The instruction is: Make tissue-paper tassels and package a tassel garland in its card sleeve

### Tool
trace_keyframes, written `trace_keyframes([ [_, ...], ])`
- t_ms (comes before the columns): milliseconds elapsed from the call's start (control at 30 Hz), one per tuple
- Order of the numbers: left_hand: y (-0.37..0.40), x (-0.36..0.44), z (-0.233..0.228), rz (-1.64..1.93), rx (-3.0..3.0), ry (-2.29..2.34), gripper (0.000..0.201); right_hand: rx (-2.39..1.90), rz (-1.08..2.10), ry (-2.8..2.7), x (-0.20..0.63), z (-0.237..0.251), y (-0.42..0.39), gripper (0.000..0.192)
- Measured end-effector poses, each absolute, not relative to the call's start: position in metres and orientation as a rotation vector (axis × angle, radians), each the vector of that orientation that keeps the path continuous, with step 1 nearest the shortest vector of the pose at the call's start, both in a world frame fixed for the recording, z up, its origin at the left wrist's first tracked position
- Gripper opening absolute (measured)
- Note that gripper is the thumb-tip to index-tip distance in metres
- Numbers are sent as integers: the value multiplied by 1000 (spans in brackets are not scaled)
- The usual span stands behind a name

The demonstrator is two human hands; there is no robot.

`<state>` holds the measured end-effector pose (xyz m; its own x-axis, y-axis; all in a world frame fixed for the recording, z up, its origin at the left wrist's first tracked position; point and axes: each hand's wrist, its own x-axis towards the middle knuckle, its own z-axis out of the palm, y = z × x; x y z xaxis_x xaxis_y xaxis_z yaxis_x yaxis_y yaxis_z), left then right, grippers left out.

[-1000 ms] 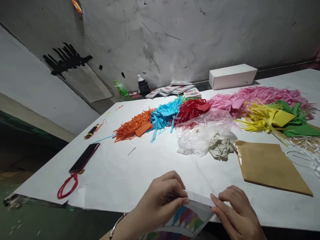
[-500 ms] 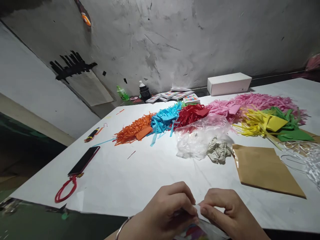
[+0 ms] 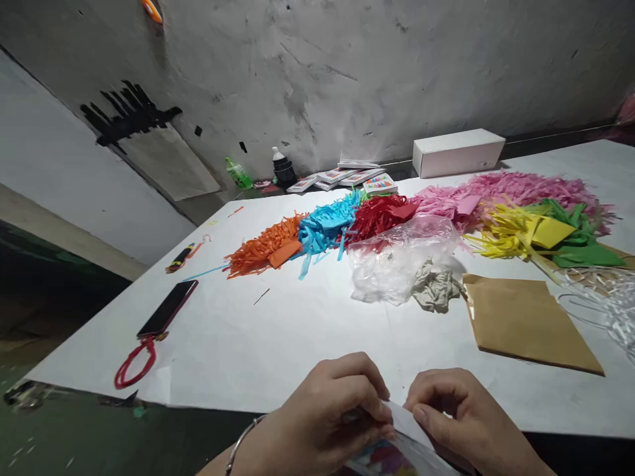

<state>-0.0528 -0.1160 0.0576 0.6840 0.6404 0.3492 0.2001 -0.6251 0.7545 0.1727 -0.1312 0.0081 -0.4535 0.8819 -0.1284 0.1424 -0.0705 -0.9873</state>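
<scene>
At the near edge of the table, my left hand [image 3: 342,413] and my right hand [image 3: 459,416] pinch the top of a clear plastic bag [image 3: 407,453]. A white strip [image 3: 409,423] runs along the bag's top between my fingertips. Red, blue and yellow bits show through the plastic low in the view; the lower part of the bag is cut off by the picture's edge. My left wrist wears a thin metal bangle [image 3: 241,441]. Both hands are closed, with the fingers curled and the thumbs pressing on the bag's edge.
Shredded paper bundles lie across the table: orange [image 3: 265,246], blue [image 3: 327,221], red [image 3: 380,218], pink [image 3: 536,188], yellow [image 3: 510,231]. Nearer are a crumpled plastic bag [image 3: 381,274], a brown envelope [image 3: 530,324] and a phone [image 3: 167,309]. A white box [image 3: 459,153] stands by the wall.
My hands have moved slightly apart, and more of the white strip shows between them. The view has tilted down a little, so the table things sit higher.
</scene>
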Motion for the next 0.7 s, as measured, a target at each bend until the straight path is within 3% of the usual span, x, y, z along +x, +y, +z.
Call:
trace_keyframes([
  [133,-116,-54,59,783,2212,632,11,-1162,1615,-1584,166,11,-129,13],
  [600,-117,-54,62,776,2179,672,12,-1101,1755,-1472,170,4,-129,17],
  [700,-112,-58,67,839,2122,740,10,-1027,1789,-1234,177,-10,-129,24],
])
